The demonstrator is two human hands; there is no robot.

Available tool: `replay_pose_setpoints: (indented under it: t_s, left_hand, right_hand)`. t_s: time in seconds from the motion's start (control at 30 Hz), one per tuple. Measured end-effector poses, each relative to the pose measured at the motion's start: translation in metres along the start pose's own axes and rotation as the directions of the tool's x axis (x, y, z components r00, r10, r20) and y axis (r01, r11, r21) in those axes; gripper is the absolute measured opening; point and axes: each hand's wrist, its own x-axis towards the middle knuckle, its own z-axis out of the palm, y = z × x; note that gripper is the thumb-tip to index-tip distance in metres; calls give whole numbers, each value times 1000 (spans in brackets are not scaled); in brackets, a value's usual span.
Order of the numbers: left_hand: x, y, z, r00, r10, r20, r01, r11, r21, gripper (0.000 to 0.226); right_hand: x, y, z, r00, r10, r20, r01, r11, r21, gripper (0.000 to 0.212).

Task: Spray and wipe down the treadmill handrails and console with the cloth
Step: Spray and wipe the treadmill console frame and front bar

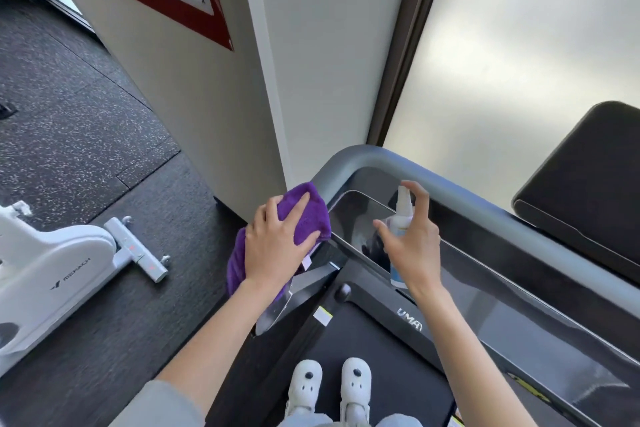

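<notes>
A purple cloth (311, 210) lies draped over the left corner of the treadmill's grey handrail (360, 158). My left hand (277, 243) presses on top of the cloth, its fingers curled over it. My right hand (414, 241) grips a small white spray bottle (403, 210) upright, with the index finger arched over the nozzle, just above the glossy black console (360, 218). The handrail runs on to the right along the console's far edge.
I stand on the black treadmill belt (381, 357) in white shoes (329, 388). A white exercise bike (62, 274) stands on the speckled floor to the left. A white wall corner (270, 97) rises close behind the handrail. A black padded seat (588, 191) sits at right.
</notes>
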Motion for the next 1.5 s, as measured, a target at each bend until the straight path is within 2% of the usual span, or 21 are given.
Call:
replay_pose_setpoints:
  t_s: [0.27,0.4,0.5,0.57,0.73,0.8,0.93,1.0,1.1,1.23,1.37,1.5]
  left_hand:
    - [120,69,26,987,35,159,-34,999,-7,71]
    - [147,87,29,977,75,199,-73,997,-16,66]
    - [126,81,28,978,156,137,-152,988,-40,56]
    - [102,75,27,966,233,112,-236,972,13,55]
    - [43,57,24,920,349,178,-380,906,186,61]
    - [29,53,21,916,358,182,-391,900,195,61]
    - [11,56,22,911,346,224,-410,824,392,63]
    - [17,61,26,905,337,261,-422,797,432,64]
    - [37,73,30,901,340,268,-430,778,458,63]
    - [49,83,28,914,312,260,-400,802,444,64]
    - [31,71,20,904,303,301,-409,819,404,66]
    - [-2,46,8,912,317,261,-405,799,444,65]
  right_hand:
    - [5,9,-15,995,10,-96,-10,1000,-4,69]
    - [13,3,-23,994,4,-110,-4,1000,4,69]
    - [12,-3,-26,995,-6,-104,8,1000,22,69]
    - [10,-5,-25,996,-12,-92,15,999,31,69]
    - [7,-7,-23,997,-29,-70,32,999,37,68]
    - [7,-7,-24,996,-31,-81,34,999,40,67]
    - [8,-5,-24,995,-34,-98,38,998,42,68]
    - [10,-4,-21,995,-32,-99,37,998,44,68]
    - [16,-4,-18,997,-27,-79,30,999,39,69]
    - [19,-8,-15,997,-36,-66,38,999,36,68]
    - [17,-9,-13,998,-46,-44,48,998,45,67]
    - [14,-2,-14,998,-36,-54,39,997,62,68]
